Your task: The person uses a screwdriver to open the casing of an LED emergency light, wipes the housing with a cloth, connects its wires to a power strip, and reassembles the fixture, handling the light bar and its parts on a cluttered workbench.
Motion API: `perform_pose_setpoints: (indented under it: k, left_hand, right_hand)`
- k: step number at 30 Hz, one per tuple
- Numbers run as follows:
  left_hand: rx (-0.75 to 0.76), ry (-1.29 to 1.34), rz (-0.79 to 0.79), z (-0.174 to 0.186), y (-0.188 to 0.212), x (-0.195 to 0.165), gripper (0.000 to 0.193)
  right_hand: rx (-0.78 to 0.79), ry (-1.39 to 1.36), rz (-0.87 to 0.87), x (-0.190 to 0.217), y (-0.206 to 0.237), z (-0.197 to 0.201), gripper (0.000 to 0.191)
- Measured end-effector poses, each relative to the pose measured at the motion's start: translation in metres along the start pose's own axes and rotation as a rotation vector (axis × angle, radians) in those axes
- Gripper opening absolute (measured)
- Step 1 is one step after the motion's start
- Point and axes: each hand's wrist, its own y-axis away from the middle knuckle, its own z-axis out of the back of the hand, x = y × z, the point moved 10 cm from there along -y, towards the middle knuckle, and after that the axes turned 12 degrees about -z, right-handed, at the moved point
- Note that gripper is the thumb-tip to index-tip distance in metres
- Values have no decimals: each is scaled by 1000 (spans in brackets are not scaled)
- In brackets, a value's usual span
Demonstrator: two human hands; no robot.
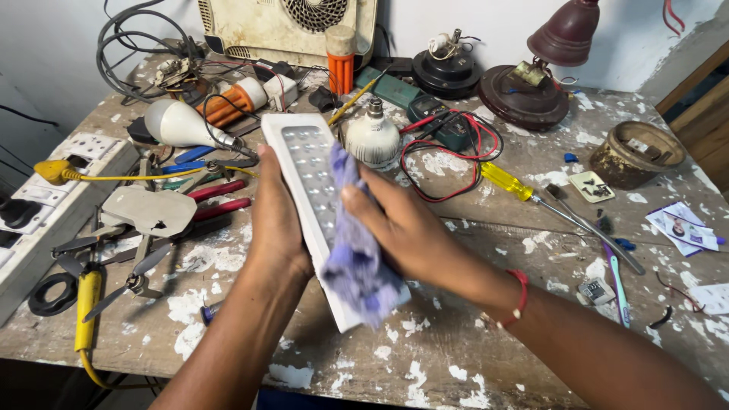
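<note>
Left hand [277, 220] clamped around the left edge of a long white plastic LED light panel [307, 163], held tilted above the middle of the paint-flecked wooden workbench [456, 364]. Right hand [406, 228] pressing a crumpled purple cloth [353, 258] flat against the panel's near face. Just beyond, a white bulb [372, 137]; farther right, a yellow-handled screwdriver [505, 182].

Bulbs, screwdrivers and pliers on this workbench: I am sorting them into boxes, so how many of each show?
White dome-shaped bulbs: 2, one lying on its side, one standing base up
Yellow-handled screwdrivers: 2, one clear-handled, one slim
Red-handled pliers: 1
Total: 5
</note>
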Motion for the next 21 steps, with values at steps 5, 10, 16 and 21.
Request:
perform_pose_setpoints:
  k: [5, 10, 16, 21]
  left_hand:
    - [198, 11, -8, -28, 17, 3, 69]
    - [158, -62, -15, -25, 16, -6, 51]
    - [13, -89, -145, -7, 7, -36, 45]
    - [43, -141, -122, -6, 4, -39, 54]
  right_hand:
    - [-7, -361, -237, -45, -27, 1, 50]
    - [-28, -489, -282, -50, -26, -6, 48]
    - [-52, -84, -209, -8, 0, -4, 46]
    - [-163, 118, -135, 26, 25, 10, 42]
